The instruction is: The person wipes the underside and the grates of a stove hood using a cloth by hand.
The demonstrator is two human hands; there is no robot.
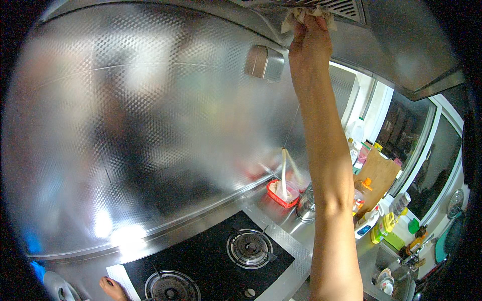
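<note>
My right hand (310,39) is raised at the top of the view, gripping a crumpled pale cloth (288,22). The cloth presses against the underside of a metal range hood (406,52), beside its slotted vent (344,10). Low on the left, my left hand (111,289) rests with curled fingers at the left edge of a black gas cooktop (211,259); whether it holds anything is unclear. Two burners show on the cooktop, a near one (172,288) and a far one (250,246).
Textured metal sheeting (150,131) covers the wall. A red basket (280,200) stands in the corner, near a shiny metal pot (305,209). Rightward are a wooden cutting board (378,165), a white spray bottle (367,222), a yellow-green bottle (382,227) and a sink (401,265) holding dishes.
</note>
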